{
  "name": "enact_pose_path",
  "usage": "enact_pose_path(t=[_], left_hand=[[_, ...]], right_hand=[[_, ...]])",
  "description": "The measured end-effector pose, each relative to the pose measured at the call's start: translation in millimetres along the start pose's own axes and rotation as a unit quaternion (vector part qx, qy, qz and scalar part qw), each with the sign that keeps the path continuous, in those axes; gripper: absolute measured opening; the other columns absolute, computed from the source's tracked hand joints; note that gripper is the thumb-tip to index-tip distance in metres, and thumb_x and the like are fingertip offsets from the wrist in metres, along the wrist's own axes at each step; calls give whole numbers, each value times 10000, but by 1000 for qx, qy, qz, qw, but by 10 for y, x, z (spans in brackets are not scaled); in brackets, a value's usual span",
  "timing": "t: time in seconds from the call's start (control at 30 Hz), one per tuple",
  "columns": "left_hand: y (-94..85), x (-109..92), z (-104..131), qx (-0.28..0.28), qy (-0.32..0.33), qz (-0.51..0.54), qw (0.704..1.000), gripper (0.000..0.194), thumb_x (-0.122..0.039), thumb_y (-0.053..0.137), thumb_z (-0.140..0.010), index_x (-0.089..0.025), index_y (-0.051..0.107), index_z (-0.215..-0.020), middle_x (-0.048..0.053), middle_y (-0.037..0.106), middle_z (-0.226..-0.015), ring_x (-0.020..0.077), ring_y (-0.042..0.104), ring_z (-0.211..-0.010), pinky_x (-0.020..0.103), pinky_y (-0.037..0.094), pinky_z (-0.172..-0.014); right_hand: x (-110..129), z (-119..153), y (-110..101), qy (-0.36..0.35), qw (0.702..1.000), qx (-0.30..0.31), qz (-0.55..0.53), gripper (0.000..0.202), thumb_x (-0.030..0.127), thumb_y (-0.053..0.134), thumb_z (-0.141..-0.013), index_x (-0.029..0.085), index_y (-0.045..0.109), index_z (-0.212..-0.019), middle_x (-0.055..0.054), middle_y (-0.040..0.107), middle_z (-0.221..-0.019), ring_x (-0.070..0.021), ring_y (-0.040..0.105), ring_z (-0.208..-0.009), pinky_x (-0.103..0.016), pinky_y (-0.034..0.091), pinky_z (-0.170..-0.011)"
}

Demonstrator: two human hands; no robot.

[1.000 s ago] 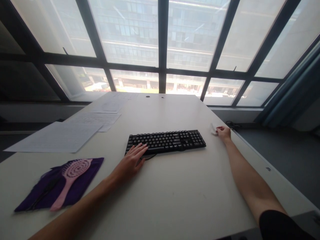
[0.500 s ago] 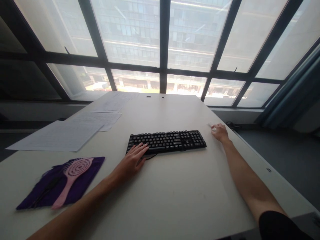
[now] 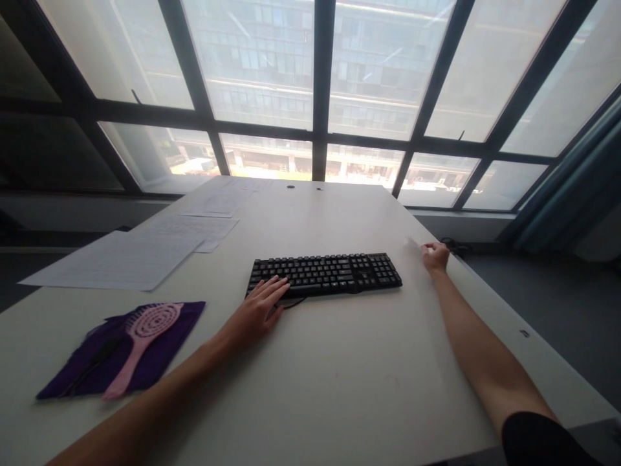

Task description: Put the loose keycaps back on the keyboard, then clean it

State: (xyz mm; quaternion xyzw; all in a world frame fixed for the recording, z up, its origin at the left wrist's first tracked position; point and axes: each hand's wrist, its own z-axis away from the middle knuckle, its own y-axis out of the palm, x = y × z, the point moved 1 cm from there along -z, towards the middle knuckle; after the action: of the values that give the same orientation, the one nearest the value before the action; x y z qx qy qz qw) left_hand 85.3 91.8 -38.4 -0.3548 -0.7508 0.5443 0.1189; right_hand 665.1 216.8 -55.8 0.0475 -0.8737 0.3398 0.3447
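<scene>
My left hand (image 3: 257, 309) lies flat with fingers stretched over the left end of a black keyboard (image 3: 330, 274). The keyboard sits on the white table, a bit of its black cable showing beneath the front edge. Off to the right, my right hand (image 3: 436, 257) is raised near the table's right edge, fingers pinched together. A thin, whitish, see-through piece (image 3: 413, 242) extends from its fingertips; its kind is too faint to tell. Left of my left arm, a pink hairbrush (image 3: 154, 321) rests on a purple cloth pouch (image 3: 167, 356), beside a dark slim object (image 3: 92, 366).
Several printed paper sheets (image 3: 111, 262) lie along the table's left side, one overhanging the edge. Tall framed windows (image 3: 252, 71) stand beyond the table (image 3: 310, 401). A blue curtain (image 3: 572, 175) hangs at the right, and dark cables (image 3: 456, 246) lie past the right edge.
My right hand has shifted slightly to the right, its fingers closing more tightly, with the whitish piece more visible. My left hand stays on the keyboard. The view has shifted a little.
</scene>
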Motion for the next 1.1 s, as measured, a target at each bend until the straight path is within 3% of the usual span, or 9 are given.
enact_pose_path(t=[0.1, 0.23, 0.43, 0.53, 0.67, 0.8, 0.9, 0.97, 1.1], left_hand=[[10, 16, 2, -5, 2, 1, 1000, 524, -342, 451, -994, -231, 459, -1505, 81, 466, -1552, 294, 362, -1481, 571, 287, -1223], [15, 25, 2, -5, 3, 1, 1000, 528, -344, 453, -991, -234, 456, -1507, 83, 466, -1551, 296, 366, -1479, 573, 291, -1219], [0, 6, -2, 3, 1, -1, 1000, 518, -342, 433, -998, -222, 462, -1500, 77, 456, -1559, 291, 360, -1483, 562, 288, -1225], [-10, -6, -10, 8, -2, 0, 1000, 519, -351, 430, -998, -210, 465, -1497, 81, 458, -1558, 292, 361, -1481, 562, 289, -1225], [-18, -20, -16, 8, -4, 0, 1000, 519, -365, 428, -995, -212, 478, -1488, 82, 467, -1551, 295, 366, -1478, 561, 292, -1223], [-17, -22, -11, 4, -2, 0, 1000, 511, -357, 421, -1001, -220, 474, -1491, 77, 468, -1552, 289, 360, -1482, 556, 286, -1226], [-12, -16, -6, -1, 1, 2, 1000, 509, -348, 429, -1003, -223, 470, -1494, 79, 470, -1550, 287, 363, -1481, 556, 282, -1228], [-7, -10, -6, -3, 2, 3, 1000, 512, -344, 442, -998, -220, 471, -1494, 84, 471, -1549, 291, 366, -1479, 560, 284, -1226], [2, 5, -5, -1, 5, 1, 1000, 518, -326, 450, -993, -217, 465, -1499, 91, 471, -1548, 297, 368, -1478, 574, 285, -1219]], right_hand=[[0, -65, -12, 41, 995, -53, -73, 350, 333, 502, -806, 109, 721, -964, -123, 698, -879, -270, 646, -855, -384, 547, -774], [21, -49, -1, 57, 986, -67, -140, 369, 353, 480, -815, 115, 704, -984, -81, 689, -782, -235, 656, -746, -317, 536, -641], [90, 88, 45, 12, 988, 43, -145, 355, 421, 495, -828, 140, 712, -816, -105, 735, -775, -237, 695, -740, -329, 559, -710], [112, 115, 42, -17, 989, 100, -111, 408, 422, 432, -874, 150, 736, -850, -121, 767, -888, -247, 716, -872, -348, 555, -830], [124, 140, 50, -57, 978, 197, -39, 288, 401, 577, -820, 215, 772, -922, -87, 761, -1116, -262, 661, -1121, -387, 483, -1018], [144, 179, 86, -64, 967, 243, 34, 359, 432, 590, -868, 234, 756, -1117, -120, 624, -1393, -318, 479, -1374, -542, 253, -1190], [178, 203, 86, -69, 960, 250, 103, 483, 502, 463, -962, 274, 629, -1355, -121, 424, -1577, -352, 268, -1500, -662, 87, -1189], [206, 222, 74, -82, 942, 279, 169, 543, 540, 320, -1012, 305, 528, -1456, -102, 317, -1636, -334, 192, -1528, -661, 91, -1189], [247, 257, 47, -76, 907, 336, 242, 627, 595, 175, -1020, 323, 405, -1536, -96, 246, -1665, -337, 186, -1529, -654, 125, -1184]])
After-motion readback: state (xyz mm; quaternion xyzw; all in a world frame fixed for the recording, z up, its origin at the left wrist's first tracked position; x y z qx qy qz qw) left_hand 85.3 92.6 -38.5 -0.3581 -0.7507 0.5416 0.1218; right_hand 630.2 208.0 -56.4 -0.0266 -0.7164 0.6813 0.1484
